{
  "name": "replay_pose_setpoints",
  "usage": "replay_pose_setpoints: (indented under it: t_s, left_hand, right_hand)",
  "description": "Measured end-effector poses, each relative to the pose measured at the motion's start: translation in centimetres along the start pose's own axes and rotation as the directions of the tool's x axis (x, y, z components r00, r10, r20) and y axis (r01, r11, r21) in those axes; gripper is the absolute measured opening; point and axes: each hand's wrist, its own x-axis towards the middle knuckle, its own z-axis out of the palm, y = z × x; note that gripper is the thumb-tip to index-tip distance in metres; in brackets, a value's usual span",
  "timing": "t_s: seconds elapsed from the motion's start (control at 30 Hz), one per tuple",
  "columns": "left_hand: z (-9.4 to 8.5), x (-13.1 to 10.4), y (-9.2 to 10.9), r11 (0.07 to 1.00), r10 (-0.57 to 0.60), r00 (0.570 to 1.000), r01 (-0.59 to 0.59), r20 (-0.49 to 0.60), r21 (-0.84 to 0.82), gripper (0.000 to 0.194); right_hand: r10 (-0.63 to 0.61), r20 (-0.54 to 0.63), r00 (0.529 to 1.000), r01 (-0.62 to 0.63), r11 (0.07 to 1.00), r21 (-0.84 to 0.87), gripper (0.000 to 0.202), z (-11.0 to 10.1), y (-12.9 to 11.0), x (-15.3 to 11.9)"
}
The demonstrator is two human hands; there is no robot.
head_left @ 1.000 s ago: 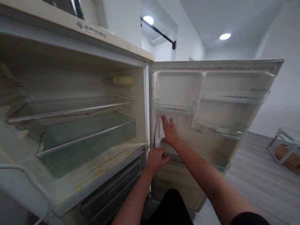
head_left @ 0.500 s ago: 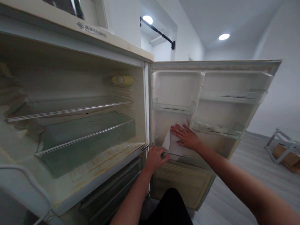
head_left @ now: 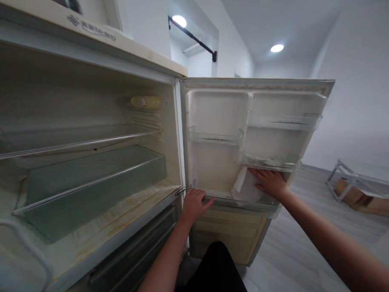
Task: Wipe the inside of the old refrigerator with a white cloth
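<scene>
Against the inner panel of the open fridge door (head_left: 219, 172), the right hand (head_left: 271, 182) pressed flat on a white cloth (head_left: 244, 189) below a door shelf (head_left: 267, 162); the left hand (head_left: 194, 203) seemingly gripped the door's lower edge.

Open fridge door (head_left: 212, 172), inner liner yellowed; right hand (head_left: 271, 182) flat on a white cloth (head_left: 244, 188), pressing it against the liner just under the lower right door shelf (head_left: 267, 161) and above the bottom door bin (head_left: 243, 204). Left hand (head_left: 194, 202) grips the left end of that bin's rim, next to the fridge body's lower edge. Inside the fridge: glass shelves (head_left: 85, 167), yellow lamp cover (head_left: 145, 102) on the back wall, stained floor (head_left: 115, 220).
</scene>
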Motion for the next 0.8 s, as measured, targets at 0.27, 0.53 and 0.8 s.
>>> replay_pose_setpoints:
  t_s: [0.27, 0.53, 0.8]
  left_hand:
    - [0.5, 0.2, 0.7, 0.999, -0.013, 0.999, 0.014, -0.036, 0.05, 0.037]
    - [0.8, 0.5, 0.8, 1.0, -0.019, 1.0, 0.019, -0.022, 0.017, 0.037]
    - [0.5, 0.3, 0.3, 1.0, 0.011, 1.0, -0.011, 0.002, 0.029, 0.038]
  right_hand:
    - [-0.178, -0.065, 0.982, 0.182, 0.982, 0.047, 0.064, 1.6, -3.2, 2.4]
    - [-0.544, -0.129, 0.829, 0.559, 0.805, 0.199, 0.095, 3.0, -11.4, 12.5]
    - [-0.622, -0.063, 0.78, 0.622, 0.761, 0.182, 0.078, 2.5, -14.9, 14.3]
